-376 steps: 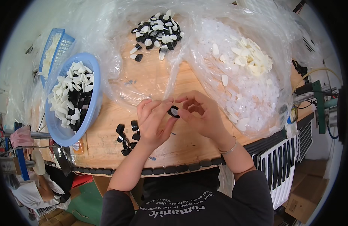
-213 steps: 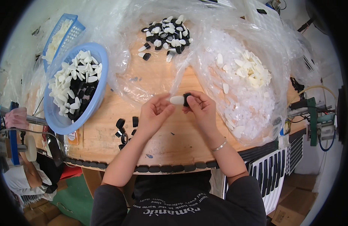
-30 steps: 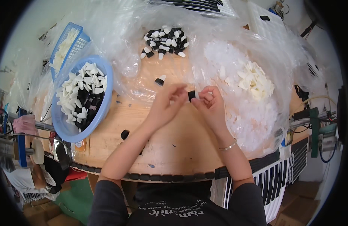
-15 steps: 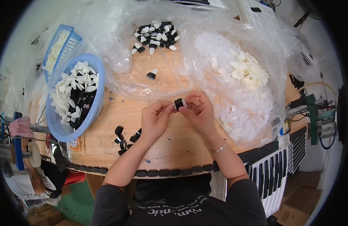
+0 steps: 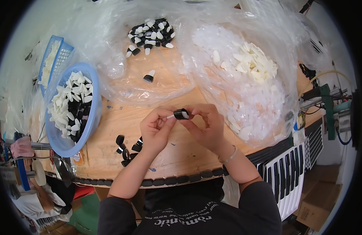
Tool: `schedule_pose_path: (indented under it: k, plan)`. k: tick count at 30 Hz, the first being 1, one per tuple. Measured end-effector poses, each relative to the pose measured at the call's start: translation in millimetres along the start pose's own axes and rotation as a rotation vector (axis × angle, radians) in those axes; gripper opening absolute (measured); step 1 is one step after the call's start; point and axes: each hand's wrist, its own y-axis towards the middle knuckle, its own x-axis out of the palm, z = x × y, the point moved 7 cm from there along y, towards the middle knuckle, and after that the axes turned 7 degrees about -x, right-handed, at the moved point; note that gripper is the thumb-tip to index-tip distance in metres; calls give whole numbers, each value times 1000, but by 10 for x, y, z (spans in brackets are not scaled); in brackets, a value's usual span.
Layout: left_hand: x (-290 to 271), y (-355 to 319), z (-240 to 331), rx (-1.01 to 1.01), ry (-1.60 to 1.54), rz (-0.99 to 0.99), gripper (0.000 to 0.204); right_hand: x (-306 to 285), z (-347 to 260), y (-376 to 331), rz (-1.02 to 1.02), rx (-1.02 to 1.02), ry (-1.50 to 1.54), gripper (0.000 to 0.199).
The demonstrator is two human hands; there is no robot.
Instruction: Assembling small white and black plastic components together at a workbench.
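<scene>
My left hand [image 5: 156,129] and my right hand [image 5: 206,124] meet over the middle of a wooden table [image 5: 181,150]. Between their fingertips sits a small black cap [image 5: 181,114] with a thin white stem poking out toward the left hand. Both hands pinch this piece together. A small heap of loose black caps [image 5: 126,148] lies on the wood just left of my left wrist. One assembled black-and-white piece [image 5: 149,76] lies alone on the clear plastic beyond my hands.
A blue bowl [image 5: 91,125] at the left holds white and black pieces. Clear plastic bags cover the far side, with a pile of black-and-white pieces [image 5: 149,33] and a pile of white rubber parts [image 5: 253,64]. A blue basket [image 5: 52,58] stands at far left.
The hands have stayed together at the table's middle, turning the small black cap between the fingertips. A white stem now shows at the cap.
</scene>
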Motion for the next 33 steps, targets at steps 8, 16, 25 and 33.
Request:
schedule_pose_path:
  k: [8,16,25,33]
  plan:
    - [-25,-50,-102,-52,-194,28,7,-51,7,11,199,63,174,26]
    - [-21,-21,-72,-55,-53,33,15,-83,-126,156,58,-46,21,21]
    - [3,-20,1,18,-7,17,20,-35,-116,152,27,-52,-24,22]
    - [81,-21,93,73,-5,25,29,-46,-157,210,23,-91,-10,19]
